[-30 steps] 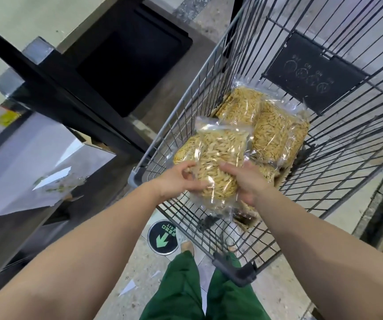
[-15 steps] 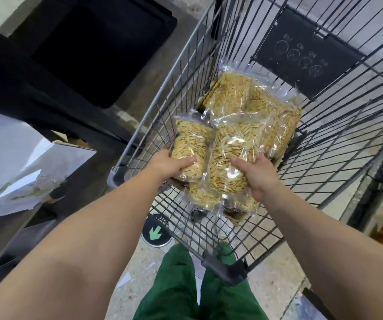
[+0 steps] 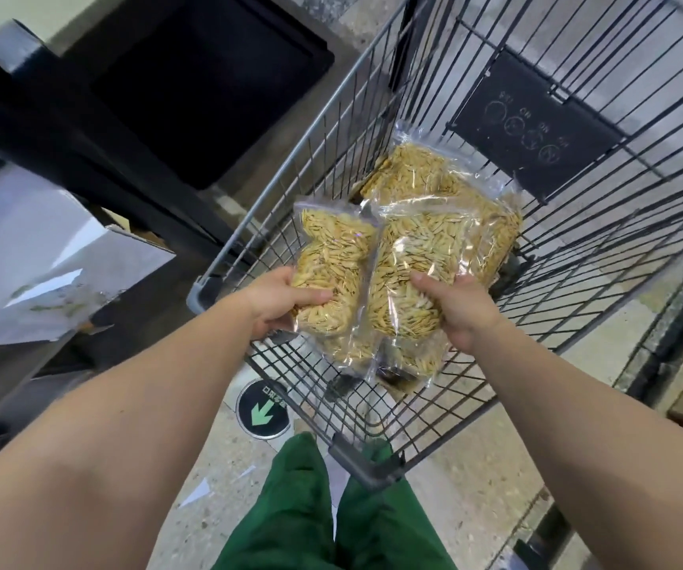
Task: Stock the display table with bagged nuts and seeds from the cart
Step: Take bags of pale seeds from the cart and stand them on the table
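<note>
With one seed bag (image 3: 333, 265) gripped in left hand (image 3: 278, 300) and another bag (image 3: 411, 277) in right hand (image 3: 461, 312), still over cart (image 3: 274, 183): pickup step. Next, presumably, lift clear and carry both to table.

a shop: wire cart (image 3: 578, 248), floor arrow sticker (image 3: 263, 409).

Inside the wire cart (image 3: 578, 281), two bags of seeds are held side by side above its near end: the left bag (image 3: 331, 265) in the left hand (image 3: 278, 302), the right bag (image 3: 409, 277) in the right hand (image 3: 459, 310), their inner edges touching. Beyond them, further bags (image 3: 434, 174) lie on the cart floor toward its far end, below a plate (image 3: 533, 125) on the far wall. The display table (image 3: 23, 240) stands left of the cart. An arrow sticker (image 3: 263, 409) lies on the floor under the cart's near-left corner.
</note>
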Demonstrator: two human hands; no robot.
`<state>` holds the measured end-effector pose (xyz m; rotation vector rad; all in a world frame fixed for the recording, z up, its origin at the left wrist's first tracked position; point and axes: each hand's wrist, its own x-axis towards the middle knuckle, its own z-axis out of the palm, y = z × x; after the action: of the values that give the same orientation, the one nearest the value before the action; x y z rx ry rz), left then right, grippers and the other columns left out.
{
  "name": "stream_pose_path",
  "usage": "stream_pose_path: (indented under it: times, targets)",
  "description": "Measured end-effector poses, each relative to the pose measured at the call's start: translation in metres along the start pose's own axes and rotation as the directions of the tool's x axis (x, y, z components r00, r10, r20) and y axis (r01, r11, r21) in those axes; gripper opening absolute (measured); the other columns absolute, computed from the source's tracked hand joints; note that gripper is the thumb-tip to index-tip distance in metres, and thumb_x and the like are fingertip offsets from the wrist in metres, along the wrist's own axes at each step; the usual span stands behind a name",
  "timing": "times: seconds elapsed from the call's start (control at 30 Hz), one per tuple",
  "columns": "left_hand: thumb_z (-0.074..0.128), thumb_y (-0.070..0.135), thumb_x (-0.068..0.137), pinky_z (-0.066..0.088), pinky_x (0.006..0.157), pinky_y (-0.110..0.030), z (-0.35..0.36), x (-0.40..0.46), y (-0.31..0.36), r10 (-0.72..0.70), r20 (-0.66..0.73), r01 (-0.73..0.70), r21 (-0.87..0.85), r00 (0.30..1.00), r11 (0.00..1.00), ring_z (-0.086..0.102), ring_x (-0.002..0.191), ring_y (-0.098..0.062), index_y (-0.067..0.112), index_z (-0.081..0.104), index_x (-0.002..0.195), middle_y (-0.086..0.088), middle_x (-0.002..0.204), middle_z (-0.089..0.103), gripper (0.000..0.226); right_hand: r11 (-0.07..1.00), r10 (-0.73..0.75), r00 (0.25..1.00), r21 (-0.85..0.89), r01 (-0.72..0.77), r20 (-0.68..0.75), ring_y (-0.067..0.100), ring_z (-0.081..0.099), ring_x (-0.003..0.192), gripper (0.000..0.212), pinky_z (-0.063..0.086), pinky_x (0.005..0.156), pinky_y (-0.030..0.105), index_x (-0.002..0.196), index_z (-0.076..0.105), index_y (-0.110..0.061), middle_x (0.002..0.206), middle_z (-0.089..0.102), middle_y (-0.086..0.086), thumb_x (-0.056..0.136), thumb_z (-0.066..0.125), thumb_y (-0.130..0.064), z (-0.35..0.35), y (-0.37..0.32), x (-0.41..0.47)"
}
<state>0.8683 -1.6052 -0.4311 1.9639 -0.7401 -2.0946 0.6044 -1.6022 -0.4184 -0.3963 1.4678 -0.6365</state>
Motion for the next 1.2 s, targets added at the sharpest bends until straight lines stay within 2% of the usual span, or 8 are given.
stream_pose_path:
  times: [0.1, 0.23, 0.53, 0.63, 0.77, 0.93, 1.1, 1.2]
  targets:
    - [0.1, 0.044, 0.032, 0.056, 0.089, -0.058, 0.004, -0.031, -0.007, 0.097, -0.039, -0.1, -0.088, 0.994, 0.991, 0.073, 0.102, -0.026, 0.02, 0.044, 0.141, -0.006, 0.123, 0.069, 0.125, 1.0, 0.017, 0.996, -0.026, -0.015, 0.085, 0.034, 0.059, 0.122, 0.148, 0.043, 0.105, 0.062, 0.151, 0.029, -0.021, 0.139, 0.057, 0.016, 0.024, 0.102, -0.042, -0.01, -0.017, -0.006]
    - [0.09, 0.019, 0.05, 0.053, 0.095, -0.056, 0.005, -0.083, -0.024, 0.215, -0.155, -0.252, -0.286, 0.964, 0.925, 0.07, 0.106, -0.03, 0.021, 0.048, 0.126, -0.009, 0.121, 0.069, 0.086, 0.996, 0.017, 0.974, -0.084, 0.002, 0.227, 0.029, 0.071, 0.097, 0.092, 0.06, 0.081, 0.045, 0.148, 0.032, -0.017, 0.109, 0.072, 0.016, 0.068, 0.078, -0.011, 0.018, -0.056, -0.056]
    - [0.101, 0.027, 0.045, 0.052, 0.097, -0.057, -0.058, -0.218, -0.146, 0.263, -0.55, -0.567, -0.507, 0.793, 0.649, 0.069, 0.108, -0.033, 0.012, 0.042, 0.141, -0.015, 0.125, 0.067, 0.115, 0.898, 0.027, 0.814, -0.372, 0.235, 0.581, 0.026, 0.073, 0.085, 0.032, 0.062, 0.068, 0.044, 0.121, 0.054, -0.012, 0.098, 0.074, 0.01, 0.091, 0.064, -0.008, 0.163, -0.046, -0.15]
    - [0.097, 0.021, 0.049, 0.052, 0.097, -0.056, -0.082, -0.277, -0.201, 0.226, -0.657, -0.651, -0.524, 0.72, 0.549, 0.069, 0.108, -0.033, 0.009, 0.045, 0.139, -0.014, 0.122, 0.07, 0.104, 0.832, 0.055, 0.737, -0.439, 0.339, 0.673, 0.022, 0.073, 0.078, 0.018, 0.059, 0.061, 0.038, 0.109, 0.056, -0.017, 0.091, 0.074, 0.006, 0.094, 0.063, -0.012, 0.224, -0.018, -0.198]
    - [0.082, 0.01, 0.075, 0.055, 0.081, -0.043, -0.117, -0.363, -0.293, 0.122, -0.792, -0.726, -0.47, 0.598, 0.503, 0.069, 0.103, -0.022, 0.017, 0.048, 0.129, -0.007, 0.121, 0.069, 0.064, 0.782, 0.1, 0.608, -0.44, 0.441, 0.788, 0.017, 0.074, 0.075, 0.025, 0.059, 0.056, 0.032, 0.116, 0.054, -0.016, 0.098, 0.073, 0.007, 0.093, 0.063, -0.013, 0.315, 0.045, -0.266]
    - [0.081, 0.013, 0.078, 0.052, 0.094, -0.058, -0.168, -0.476, -0.422, 0.011, -0.888, -0.769, -0.392, 0.459, 0.505, 0.068, 0.107, -0.023, 0.028, 0.053, 0.112, -0.001, 0.119, 0.068, 0.047, 0.757, 0.188, 0.445, -0.418, 0.502, 0.875, 0.026, 0.073, 0.093, 0.033, 0.061, 0.067, 0.042, 0.122, 0.056, -0.015, 0.109, 0.072, 0.011, 0.091, 0.066, -0.014, 0.424, 0.153, -0.361]
    - [0.097, 0.033, 0.045, 0.051, 0.092, -0.064, -0.192, -0.579, -0.532, -0.1, -0.945, -0.829, -0.321, 0.31, 0.459, 0.067, 0.111, -0.026, 0.024, 0.046, 0.132, -0.004, 0.131, 0.065, 0.102, 0.747, 0.256, 0.306, -0.388, 0.539, 0.917, 0.027, 0.074, 0.092, 0.039, 0.06, 0.069, 0.042, 0.127, 0.055, -0.013, 0.107, 0.074, 0.011, 0.089, 0.067, -0.01, 0.511, 0.244, -0.451]
    - [0.101, 0.036, 0.037, 0.048, 0.093, -0.068, -0.208, -0.622, -0.588, -0.133, -0.961, -0.871, -0.276, 0.243, 0.406, 0.069, 0.109, -0.028, 0.029, 0.052, 0.126, -0.003, 0.124, 0.07, 0.102, 0.739, 0.27, 0.245, -0.364, 0.568, 0.931, 0.027, 0.072, 0.094, 0.041, 0.058, 0.08, 0.048, 0.127, 0.054, -0.013, 0.107, 0.074, 0.01, 0.088, 0.068, -0.012, 0.556, 0.282, -0.498]
